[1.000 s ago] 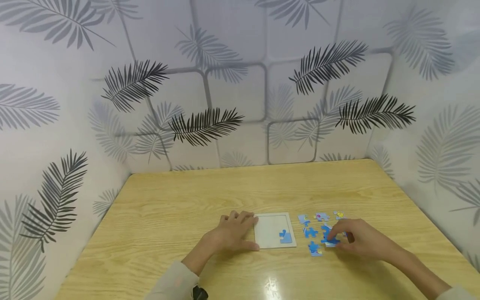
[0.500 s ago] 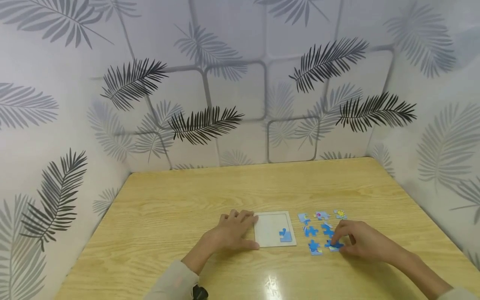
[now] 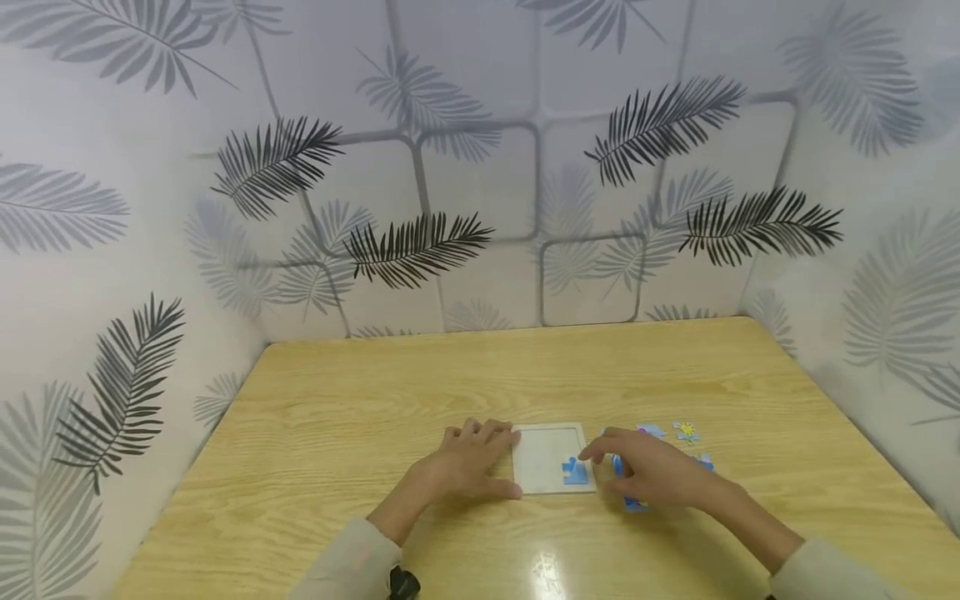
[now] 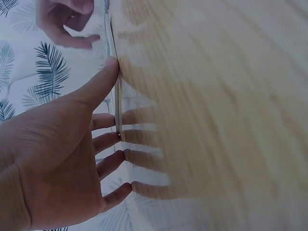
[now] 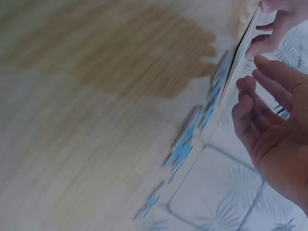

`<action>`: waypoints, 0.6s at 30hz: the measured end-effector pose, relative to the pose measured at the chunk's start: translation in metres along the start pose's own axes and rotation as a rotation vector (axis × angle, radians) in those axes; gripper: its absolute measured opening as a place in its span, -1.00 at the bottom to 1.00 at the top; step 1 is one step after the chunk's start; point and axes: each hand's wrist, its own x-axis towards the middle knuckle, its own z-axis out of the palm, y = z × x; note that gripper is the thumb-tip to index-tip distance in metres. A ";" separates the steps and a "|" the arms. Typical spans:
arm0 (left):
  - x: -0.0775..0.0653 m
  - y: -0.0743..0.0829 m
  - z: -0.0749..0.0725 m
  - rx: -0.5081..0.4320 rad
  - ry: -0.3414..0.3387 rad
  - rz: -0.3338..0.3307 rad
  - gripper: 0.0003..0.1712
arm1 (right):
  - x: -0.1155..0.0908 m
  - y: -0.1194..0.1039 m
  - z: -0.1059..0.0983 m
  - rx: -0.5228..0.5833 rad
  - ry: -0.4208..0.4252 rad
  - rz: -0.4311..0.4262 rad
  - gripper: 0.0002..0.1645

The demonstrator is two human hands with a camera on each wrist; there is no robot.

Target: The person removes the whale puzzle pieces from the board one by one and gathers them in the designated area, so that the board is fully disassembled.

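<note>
A pale square puzzle tray (image 3: 536, 458) lies flat on the table, with one blue jigsaw piece (image 3: 575, 472) in its near right corner. My left hand (image 3: 468, 467) rests at the tray's left side, fingers spread, thumb (image 4: 109, 77) by its near left corner. Over the tray's right edge hovers my right hand (image 3: 652, 467), index fingertip close to the blue piece. The right wrist view shows nothing between that hand's thumb and fingers. Loose jigsaw pieces (image 5: 183, 139) lie right of the tray, several partly hidden under the right hand.
A piece with a yellow sun (image 3: 686, 431) lies at the far right of the loose group. The wooden table (image 3: 375, 383) meets a leaf-patterned backdrop (image 3: 480, 283) at its back and sides.
At first the right hand touched the loose pieces, and one slid slightly toward me. Since then it has moved left to the tray's right edge. The left hand has stayed put.
</note>
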 end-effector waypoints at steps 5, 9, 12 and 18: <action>0.001 0.006 -0.002 0.001 -0.025 -0.016 -0.02 | 0.022 -0.005 0.011 0.016 -0.039 0.054 -0.58; -0.001 0.012 -0.003 0.021 -0.042 -0.035 0.00 | 0.028 -0.008 0.018 0.024 -0.051 0.069 -0.62; -0.003 0.012 -0.005 0.031 -0.041 -0.039 0.00 | 0.031 -0.010 0.021 0.033 -0.059 0.076 -0.62; -0.002 0.008 -0.008 0.040 -0.031 -0.039 -0.02 | 0.037 -0.013 0.019 0.040 -0.051 0.085 -0.64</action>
